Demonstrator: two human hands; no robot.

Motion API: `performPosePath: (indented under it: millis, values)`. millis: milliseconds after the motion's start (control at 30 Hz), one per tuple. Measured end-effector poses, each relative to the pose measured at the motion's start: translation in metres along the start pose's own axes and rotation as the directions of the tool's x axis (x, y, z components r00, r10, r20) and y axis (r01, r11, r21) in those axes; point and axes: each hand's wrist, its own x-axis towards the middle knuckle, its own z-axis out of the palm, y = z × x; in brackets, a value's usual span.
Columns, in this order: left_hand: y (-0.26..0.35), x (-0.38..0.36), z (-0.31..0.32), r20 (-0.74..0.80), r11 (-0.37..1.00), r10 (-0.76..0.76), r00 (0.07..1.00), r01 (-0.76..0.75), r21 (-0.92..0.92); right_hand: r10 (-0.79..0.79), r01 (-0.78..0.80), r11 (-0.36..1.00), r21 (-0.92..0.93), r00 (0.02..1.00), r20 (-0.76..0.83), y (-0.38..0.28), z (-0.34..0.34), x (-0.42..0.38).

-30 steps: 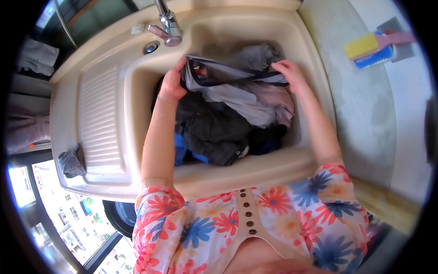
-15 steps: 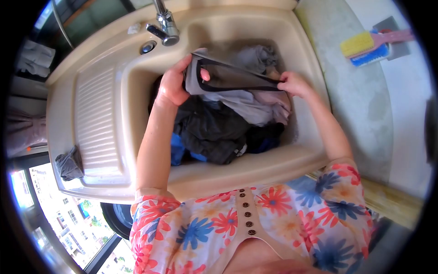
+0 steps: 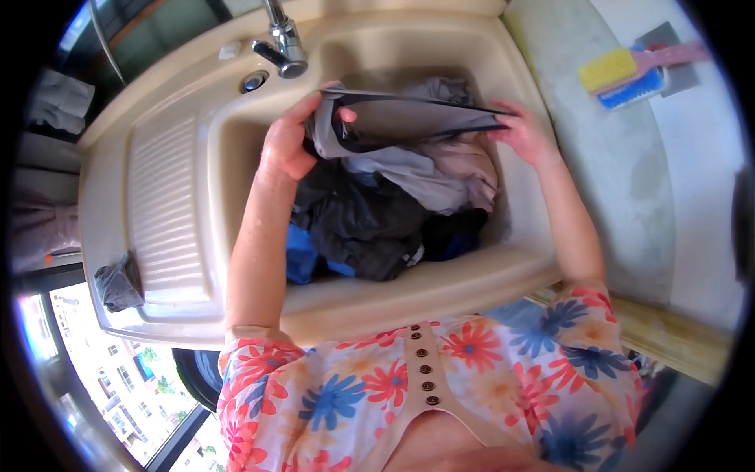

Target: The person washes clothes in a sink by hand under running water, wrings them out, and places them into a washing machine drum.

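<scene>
A grey garment with a black edge (image 3: 417,118) is stretched between my two hands above the sink basin. At its left end, my left hand (image 3: 292,140) is closed round the cloth, the thumb showing inside the opening. My right hand (image 3: 523,132) pinches the black edge at the other end, some fingers spread. Beneath the garment lie a light grey cloth (image 3: 413,175), a pinkish cloth (image 3: 469,167), dark clothes (image 3: 362,220) and a blue piece (image 3: 300,253). Another grey cloth (image 3: 440,88) is partly hidden behind the garment.
The beige sink (image 3: 409,33) has a chrome faucet (image 3: 288,49) at the back and a ribbed washboard (image 3: 167,204) on the left. A small grey cloth (image 3: 119,283) sits at its left corner. Yellow and blue brushes (image 3: 621,77) lie on the right ledge.
The garment has been pulled wider and its opening has narrowed. My right hand has moved slightly up and right, its fingers more spread; my left hand has shifted a little left.
</scene>
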Motion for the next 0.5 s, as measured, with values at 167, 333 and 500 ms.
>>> performPosePath:
  millis: [167, 333, 500]
  values:
    - [-0.002, -0.003, 0.01, -0.049, 0.997, 0.041, 0.998, -0.038, 0.063, -0.145, 0.165, 0.951, 0.262, 0.985, -0.094, -0.002, 0.009, 0.011]
    - [0.008, -0.01, 0.018, -0.084, 0.991, 0.103, 0.991, -0.095, 0.096, -0.279, -0.102, 0.414, -0.905, 0.932, -0.233, 0.006, 0.006, 0.019]
    - [0.01, -0.016, 0.019, -0.06, 0.983, 0.135, 0.989, -0.126, 0.137, 0.078, -0.252, 0.648, -0.719, 0.961, -0.267, -0.001, 0.008, 0.023]
